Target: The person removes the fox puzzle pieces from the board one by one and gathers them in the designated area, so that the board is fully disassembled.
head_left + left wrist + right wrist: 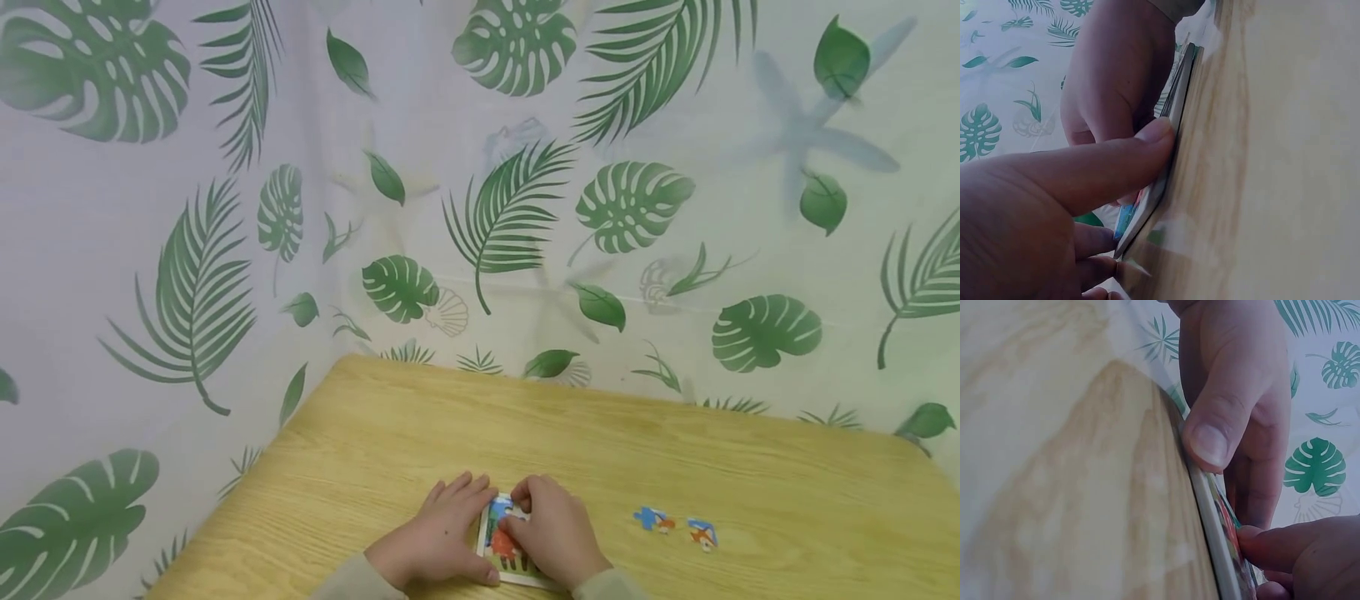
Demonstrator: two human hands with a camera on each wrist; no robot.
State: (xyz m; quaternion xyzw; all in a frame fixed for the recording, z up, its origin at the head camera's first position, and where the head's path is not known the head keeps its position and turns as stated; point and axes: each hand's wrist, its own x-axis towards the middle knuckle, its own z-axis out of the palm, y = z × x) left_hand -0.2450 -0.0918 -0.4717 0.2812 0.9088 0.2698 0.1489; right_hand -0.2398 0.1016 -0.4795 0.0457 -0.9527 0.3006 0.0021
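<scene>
A small framed jigsaw puzzle [504,546] with a red, green and blue picture lies on the table between both hands. My left hand [446,529] rests along the puzzle's left side, fingers extended, its thumb touching the near edge of the pale frame [1150,209]. Over the puzzle's upper right part, my right hand [557,529] has thumb and forefinger bent together, pinching a puzzle piece that they mostly hide. In the right wrist view, the right thumb [1266,540] is low against the picture.
Loose puzzle pieces [654,519] in blue and orange lie on the wooden table [420,433] to the right, with another fox-patterned piece [702,533] beside them. A leaf-print sheet [525,317] hangs behind the table and along its left side.
</scene>
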